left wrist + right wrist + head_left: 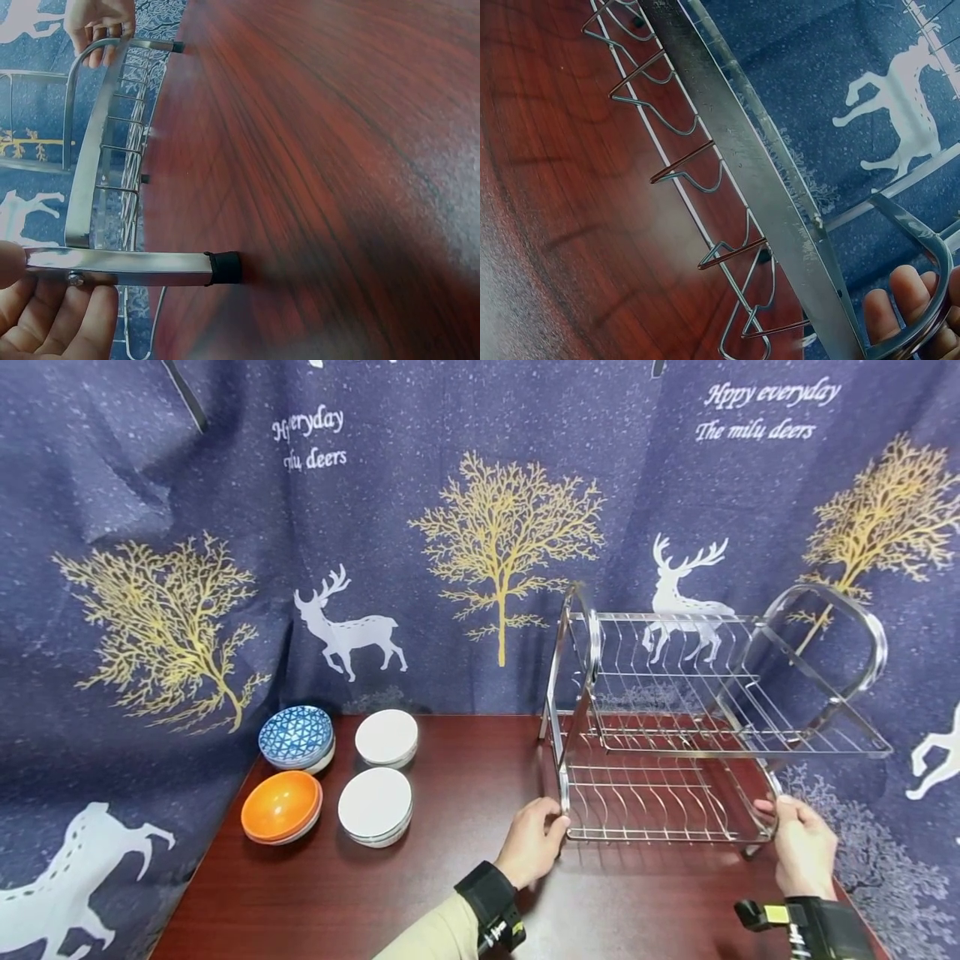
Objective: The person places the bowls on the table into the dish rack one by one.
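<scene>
At the far left of the counter sit four bowls in a cluster: a blue patterned bowl at the back, an orange bowl in front of it, and just to their right two white bowls, one behind the other. They are well apart from my hands.

My left hand comes next, its fingers curled around the near left leg of the dish rack, thumb on top of the flat steel bar. That leg ends in a black rubber foot that rests on the wood.

The dish rack stands on the right half of the counter, near its front edge. It is a two-tier frame of shiny chromed steel, with flat bent bands at the sides and thin wire loops forming plate slots on both levels. Both tiers hold nothing.

My right hand holds the rack's near right corner, fingers wrapped around the curved end of the band.

The counter is dark reddish wood with a visible grain. Behind and around it hangs a navy cloth printed with golden trees, white deer and white lettering.
</scene>
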Motion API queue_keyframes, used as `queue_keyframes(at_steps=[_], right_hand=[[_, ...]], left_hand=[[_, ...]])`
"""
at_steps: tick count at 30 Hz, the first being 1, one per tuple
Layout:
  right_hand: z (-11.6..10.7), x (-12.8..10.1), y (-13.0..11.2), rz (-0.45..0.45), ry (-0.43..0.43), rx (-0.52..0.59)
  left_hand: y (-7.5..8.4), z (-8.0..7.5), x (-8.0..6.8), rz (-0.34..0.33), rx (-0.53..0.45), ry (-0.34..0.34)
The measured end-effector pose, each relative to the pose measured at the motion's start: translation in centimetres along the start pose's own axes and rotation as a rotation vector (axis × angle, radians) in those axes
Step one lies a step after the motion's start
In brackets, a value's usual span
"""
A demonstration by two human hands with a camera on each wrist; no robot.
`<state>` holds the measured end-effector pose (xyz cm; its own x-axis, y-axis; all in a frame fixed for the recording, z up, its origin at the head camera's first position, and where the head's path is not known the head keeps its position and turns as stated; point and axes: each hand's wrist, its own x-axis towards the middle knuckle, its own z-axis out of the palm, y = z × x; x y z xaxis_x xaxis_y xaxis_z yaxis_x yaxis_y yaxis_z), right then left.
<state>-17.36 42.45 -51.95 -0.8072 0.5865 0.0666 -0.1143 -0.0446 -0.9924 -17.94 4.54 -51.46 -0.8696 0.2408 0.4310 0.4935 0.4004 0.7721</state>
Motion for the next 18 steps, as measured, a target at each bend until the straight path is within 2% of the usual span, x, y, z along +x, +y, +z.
queue_keyframes(at_steps=[4,6,12,14,18], right_hand=[[1.0,-1.0,-1.3,0.040,0.005,-0.008],[0.6,-0.4,-0.3,0.031,-0.008,0.011],[-1.5,3.2,5.4,-0.017,-0.032,0.033],[-1.8,3.7,6.2,-0.029,-0.054,0.080],[-1.4,3.4,6.1,-0.052,-0.107,0.145]], left_hand=[[-0.3,-0.3,-0.1,0.003,0.012,0.009],[-0.5,-0.5,-0.2,0.009,0.018,0.015],[-0.9,-1.2,-0.3,0.011,0.014,0.020],[-1.1,-1.4,-0.3,0.007,0.012,0.023],[-1.4,-1.8,-0.4,0.006,0.009,0.031]])
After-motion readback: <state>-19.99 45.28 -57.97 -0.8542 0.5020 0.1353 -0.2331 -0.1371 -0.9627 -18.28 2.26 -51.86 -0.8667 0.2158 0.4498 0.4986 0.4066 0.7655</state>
